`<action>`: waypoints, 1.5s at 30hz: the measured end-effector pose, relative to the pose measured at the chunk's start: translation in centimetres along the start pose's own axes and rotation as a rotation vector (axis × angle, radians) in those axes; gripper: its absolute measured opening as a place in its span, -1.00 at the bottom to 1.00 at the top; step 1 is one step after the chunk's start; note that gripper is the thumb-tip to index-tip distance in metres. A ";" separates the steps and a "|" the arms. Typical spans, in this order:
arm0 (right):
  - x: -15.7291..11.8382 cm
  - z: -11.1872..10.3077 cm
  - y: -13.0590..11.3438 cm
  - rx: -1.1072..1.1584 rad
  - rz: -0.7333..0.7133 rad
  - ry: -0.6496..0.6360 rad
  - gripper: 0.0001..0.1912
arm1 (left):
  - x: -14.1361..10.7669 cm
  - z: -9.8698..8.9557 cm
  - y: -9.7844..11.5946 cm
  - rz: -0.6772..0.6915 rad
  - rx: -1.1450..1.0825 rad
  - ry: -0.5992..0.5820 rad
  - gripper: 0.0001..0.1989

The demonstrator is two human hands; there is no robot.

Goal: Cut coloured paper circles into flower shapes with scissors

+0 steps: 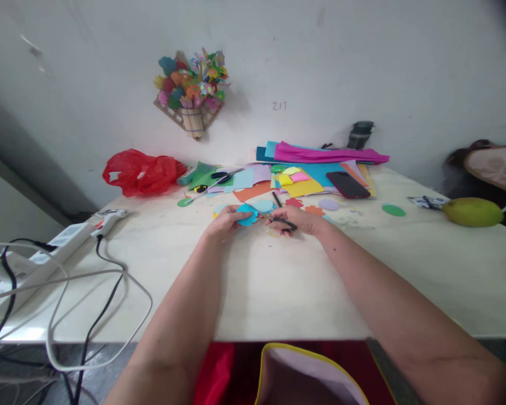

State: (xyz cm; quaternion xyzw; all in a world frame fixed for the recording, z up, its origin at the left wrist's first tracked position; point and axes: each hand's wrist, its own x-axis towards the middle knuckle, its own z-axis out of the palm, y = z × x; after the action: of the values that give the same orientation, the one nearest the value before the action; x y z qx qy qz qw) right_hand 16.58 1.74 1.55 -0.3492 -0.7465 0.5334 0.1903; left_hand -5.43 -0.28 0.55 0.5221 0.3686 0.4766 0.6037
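Over the middle of the table, my left hand (224, 223) pinches a blue paper flower (247, 215) with scalloped edges. Facing it, my right hand (294, 218) is closed around the dark handles of a pair of scissors (283, 223). The blades point left at the flower's edge; whether they bite into the paper I cannot tell. Just behind the hands lie a light blue paper piece (265, 205), a red paper flower (294, 202), an orange paper flower (314, 210) and a lilac paper oval (329, 205). Small paper scraps are scattered near my right hand.
Coloured paper sheets (310, 183), a phone (348, 185) and a second pair of scissors (222, 177) lie toward the wall. A red plastic bag (141, 171) sits back left. Power strips (37, 261) with loose cables occupy the left edge; a yellow-green fruit-like object (472, 212) is at right.
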 end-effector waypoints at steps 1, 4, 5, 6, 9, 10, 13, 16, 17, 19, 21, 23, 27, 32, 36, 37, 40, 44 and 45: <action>0.0 0.0 0.0 0.001 0.002 -0.003 -0.69 | 0.0 0.0 0.0 0.000 -0.003 0.002 -0.74; 0.1 -0.1 0.3 0.005 -0.004 -0.009 -0.69 | 0.0 0.0 0.0 0.000 -0.014 0.016 -0.74; 0.2 -0.1 0.4 0.007 -0.008 -0.011 -0.69 | 0.0 0.0 0.0 0.000 -0.018 0.023 -0.74; 0.3 -0.1 0.5 0.008 -0.012 -0.011 -0.68 | 0.0 0.1 0.0 0.001 -0.022 0.029 -0.75; 0.6 -0.1 0.8 0.016 -0.007 -0.011 -0.67 | -0.1 0.2 0.1 -0.002 -0.029 0.042 -0.75; 0.6 -0.1 0.9 0.019 -0.003 -0.009 -0.67 | -0.1 0.2 0.1 -0.003 -0.030 0.044 -0.75; 0.8 -0.1 1.1 0.033 0.004 -0.007 -0.66 | -0.1 0.2 0.1 -0.001 -0.033 0.041 -0.75; 0.8 -0.1 1.0 0.043 0.006 -0.010 -0.66 | 0.0 0.2 0.0 0.004 -0.041 0.041 -0.76; 0.8 -0.1 1.0 0.043 0.004 -0.011 -0.65 | 0.0 0.1 0.0 0.004 -0.044 0.044 -0.76; 0.7 -0.1 0.9 0.039 -0.006 -0.013 -0.64 | 0.0 0.1 -0.1 0.004 -0.049 0.054 -0.76; 0.6 0.0 0.8 0.036 -0.015 -0.015 -0.64 | 0.0 0.1 -0.1 0.005 -0.057 0.057 -0.76; 0.5 0.0 0.7 0.042 -0.016 -0.013 -0.64 | 0.0 0.1 -0.1 0.003 -0.059 0.059 -0.76; 0.6 0.1 0.7 0.061 -0.009 -0.004 -0.65 | 0.0 0.1 0.0 0.007 -0.049 0.053 -0.76; 0.6 0.1 0.7 0.068 -0.003 0.002 -0.68 | 0.0 0.0 -0.1 0.018 -0.042 0.038 -0.76; 0.6 0.2 0.7 0.051 -0.006 0.004 -0.68 | 0.1 0.1 -0.1 0.012 -0.041 0.046 -0.77; 0.5 0.2 0.7 0.048 -0.006 0.004 -0.68 | 0.1 0.1 0.0 0.011 -0.038 0.042 -0.77; 0.5 0.2 0.6 0.042 -0.007 0.006 -0.69 | 0.0 0.1 0.0 0.011 -0.031 0.023 -0.79; 0.6 0.2 0.6 0.041 -0.006 0.005 -0.70 | 0.0 0.1 0.0 0.015 -0.038 0.000 -0.80; 0.6 0.2 0.7 0.039 -0.007 0.006 -0.70 | 0.0 0.1 0.0 0.015 -0.040 -0.006 -0.80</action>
State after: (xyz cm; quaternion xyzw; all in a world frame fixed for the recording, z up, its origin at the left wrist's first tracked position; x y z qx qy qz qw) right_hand 16.26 2.14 0.79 -0.3443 -0.7365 0.5463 0.2012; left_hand -5.28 -0.30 0.53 0.5142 0.3533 0.4866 0.6116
